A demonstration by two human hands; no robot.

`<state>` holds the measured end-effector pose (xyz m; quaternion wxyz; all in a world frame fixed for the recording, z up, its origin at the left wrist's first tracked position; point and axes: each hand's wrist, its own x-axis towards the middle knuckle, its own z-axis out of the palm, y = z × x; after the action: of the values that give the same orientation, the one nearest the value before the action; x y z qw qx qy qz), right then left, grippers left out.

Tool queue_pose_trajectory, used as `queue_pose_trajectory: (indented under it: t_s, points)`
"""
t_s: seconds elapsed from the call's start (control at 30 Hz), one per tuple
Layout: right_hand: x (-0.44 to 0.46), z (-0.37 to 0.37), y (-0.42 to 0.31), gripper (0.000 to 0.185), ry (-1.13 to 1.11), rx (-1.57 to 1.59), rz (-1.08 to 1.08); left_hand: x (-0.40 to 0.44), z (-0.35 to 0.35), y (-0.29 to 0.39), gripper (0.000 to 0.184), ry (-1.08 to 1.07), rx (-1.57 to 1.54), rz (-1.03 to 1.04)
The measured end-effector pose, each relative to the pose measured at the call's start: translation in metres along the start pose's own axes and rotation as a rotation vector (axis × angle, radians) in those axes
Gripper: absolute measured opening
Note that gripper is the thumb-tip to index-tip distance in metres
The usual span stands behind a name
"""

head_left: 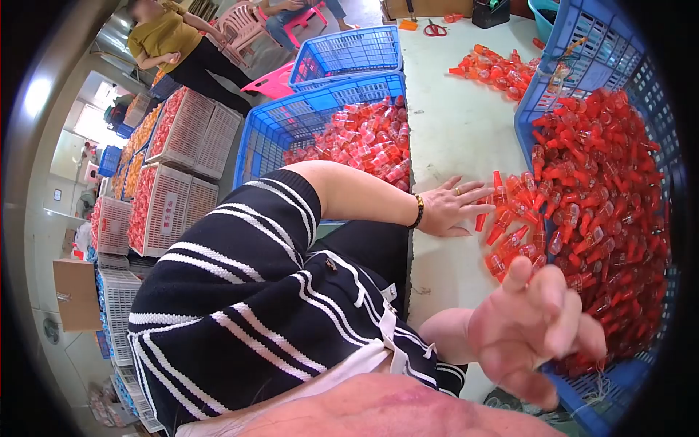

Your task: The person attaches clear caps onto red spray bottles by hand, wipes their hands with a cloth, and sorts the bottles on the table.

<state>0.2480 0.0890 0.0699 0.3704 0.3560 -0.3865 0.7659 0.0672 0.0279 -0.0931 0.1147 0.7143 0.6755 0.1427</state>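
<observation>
My left hand (pixel 453 207), with a ring and a beaded bracelet, lies palm down on the pale table, its fingers spread. Its fingertips touch a loose group of small red, bottle-shaped plastic pieces (pixel 502 237) with clear bodies and pointed ends. My right hand (pixel 535 328) is turned palm up above the table's near part, fingers apart and slightly curled, and I see nothing in it. Beyond it a large blue crate (pixel 535 109) lies tipped toward the table. A heap of the same red pieces (pixel 601 211) fills it and spills out at its edge.
A blue basket (pixel 255 146) of red pieces stands left of the pale table (pixel 444 131), another blue basket (pixel 346 54) behind it. More red pieces (pixel 499 73) and red-handled scissors (pixel 435 29) lie farther up the table. Stacked white crates (pixel 196 131) and a standing person (pixel 178 44) are farther left.
</observation>
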Motion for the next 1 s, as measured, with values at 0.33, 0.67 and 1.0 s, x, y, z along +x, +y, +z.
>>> queue_pose_trajectory:
  t_s: [0.33,0.67,1.0]
  points:
    - [0.010,0.004,0.055,0.067,0.619,0.290,0.234,0.000,-0.025,0.012,0.074,-0.049,-0.068,-0.013]
    - [0.013,0.010,0.083,0.064,0.539,0.725,0.392,0.124,-0.181,0.129,0.068,-0.838,-0.062,-0.888]
    - [0.005,-0.014,0.082,0.063,0.557,0.675,0.250,0.072,-0.137,0.104,0.069,-0.729,-0.101,-0.509]
